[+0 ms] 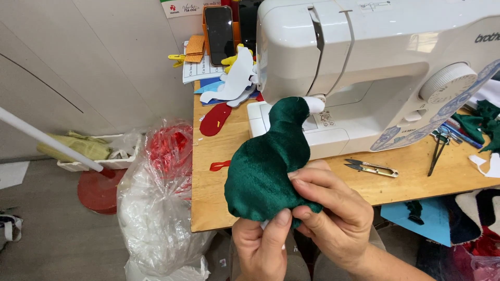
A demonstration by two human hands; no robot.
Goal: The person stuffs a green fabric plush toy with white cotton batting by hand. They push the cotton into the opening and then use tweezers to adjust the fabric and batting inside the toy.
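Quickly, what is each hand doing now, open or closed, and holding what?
Left hand: closed, pinching the green velvet piece.
Right hand: closed, gripping the same piece.

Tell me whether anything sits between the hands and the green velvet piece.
Nothing visible does. The left hand and right hand both pinch the lower edge of the green velvet piece directly, held above the wooden table in front of the sewing machine.

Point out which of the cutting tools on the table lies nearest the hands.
The small metal thread snips, lying flat on the wooden table just beyond the right hand. The dark-handled scissors lie farther right, near the sewing machine's dial end.
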